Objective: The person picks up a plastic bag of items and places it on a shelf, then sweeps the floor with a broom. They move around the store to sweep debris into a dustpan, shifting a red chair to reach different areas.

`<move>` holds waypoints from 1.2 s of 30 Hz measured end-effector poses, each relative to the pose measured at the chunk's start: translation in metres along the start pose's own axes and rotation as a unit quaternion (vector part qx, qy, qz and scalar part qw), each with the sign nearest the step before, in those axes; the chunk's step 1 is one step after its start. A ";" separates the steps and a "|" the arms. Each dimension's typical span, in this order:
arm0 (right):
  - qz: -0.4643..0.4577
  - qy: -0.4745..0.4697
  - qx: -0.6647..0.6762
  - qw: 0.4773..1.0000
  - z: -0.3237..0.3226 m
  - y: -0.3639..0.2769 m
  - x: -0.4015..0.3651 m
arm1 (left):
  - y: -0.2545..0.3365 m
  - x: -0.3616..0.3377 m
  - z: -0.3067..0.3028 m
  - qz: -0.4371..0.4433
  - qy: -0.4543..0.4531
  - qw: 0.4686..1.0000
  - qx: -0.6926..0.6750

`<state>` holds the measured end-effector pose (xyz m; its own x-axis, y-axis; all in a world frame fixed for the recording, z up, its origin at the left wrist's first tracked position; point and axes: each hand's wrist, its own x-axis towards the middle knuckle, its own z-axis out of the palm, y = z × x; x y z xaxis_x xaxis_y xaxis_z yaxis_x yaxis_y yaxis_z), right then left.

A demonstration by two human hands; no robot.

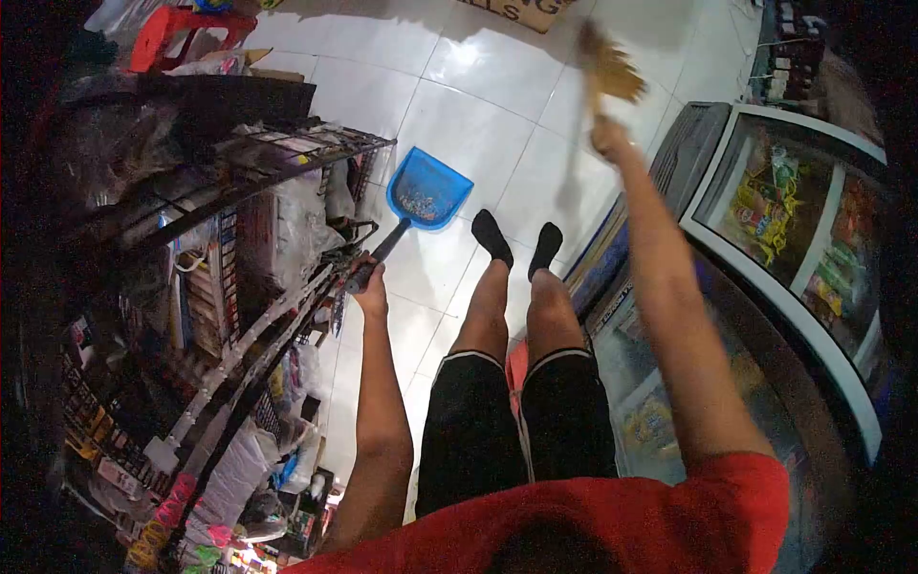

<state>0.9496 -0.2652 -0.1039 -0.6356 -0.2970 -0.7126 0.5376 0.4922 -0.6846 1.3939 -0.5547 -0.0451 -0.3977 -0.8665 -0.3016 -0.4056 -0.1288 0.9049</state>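
Sweeping, I judge: my left hand (369,287) clamps the dustpan (427,191) handle, the pan with debris low on the left. My right hand (609,140) grips the broom (612,69), held far and high. Next I'd bring its bristles down beside the pan.

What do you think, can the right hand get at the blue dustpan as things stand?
Probably yes. The right hand grips a broom, raised over bare floor; the blue dustpan, held by the left hand, lies across from it with nothing between. The hand is full, though.
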 end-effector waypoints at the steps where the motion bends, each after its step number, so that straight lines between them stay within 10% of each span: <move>1: -0.164 -0.032 -0.376 0.911 0.049 0.031 0.000 | 0.004 -0.005 0.000 -0.005 0.003 1.000 0.004; 3: -0.233 0.049 -0.580 0.779 0.146 0.193 0.014 | 0.020 -0.009 0.007 -0.057 0.045 0.996 0.054; 5: -0.026 -0.094 -0.310 0.946 0.187 0.104 -0.130 | 0.009 -0.004 0.007 -0.098 0.048 0.994 0.019; 8: 0.121 -0.180 -0.001 0.976 0.154 0.064 -0.230 | -0.004 -0.005 0.005 -0.091 0.064 0.994 -0.019; 12: -0.024 -0.096 -0.220 0.971 0.082 -0.071 -0.276 | 0.006 -0.012 -0.001 -0.066 0.053 0.996 -0.018; 19: -0.063 -0.044 -0.157 0.985 0.076 -0.143 -0.054 | -0.014 -0.024 -0.025 -0.109 0.136 0.983 -0.064; 23: 0.053 -0.133 -0.169 0.975 0.184 -0.033 -0.017 | -0.041 -0.021 -0.042 -0.146 0.165 0.971 -0.098; 25: -0.200 -0.195 -0.477 0.833 0.220 0.029 -0.077 | -0.043 -0.017 -0.046 -0.109 0.133 0.982 -0.083; 28: 0.030 -0.269 -0.288 0.918 0.202 0.060 -0.165 | -0.046 -0.010 -0.045 -0.128 0.201 0.962 -0.135; 31: 0.257 -0.288 -0.028 0.922 0.153 0.004 -0.215 | -0.049 -0.015 -0.040 -0.281 0.273 0.899 -0.198; 35: -0.003 -0.222 -0.175 0.959 0.096 -0.102 -0.240 | -0.055 -0.001 -0.032 -0.585 0.116 0.713 -0.367; 36: 0.011 -0.211 -0.183 0.960 0.078 -0.118 -0.235 | -0.003 0.001 -0.008 -0.505 0.102 0.786 -0.341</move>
<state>1.0788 -0.3174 0.1320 -0.3033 -0.5504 -0.7779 0.2690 0.7337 -0.6240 1.4011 -0.5592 -0.0457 0.0114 -0.2059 -0.9785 0.1335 -0.9695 0.2056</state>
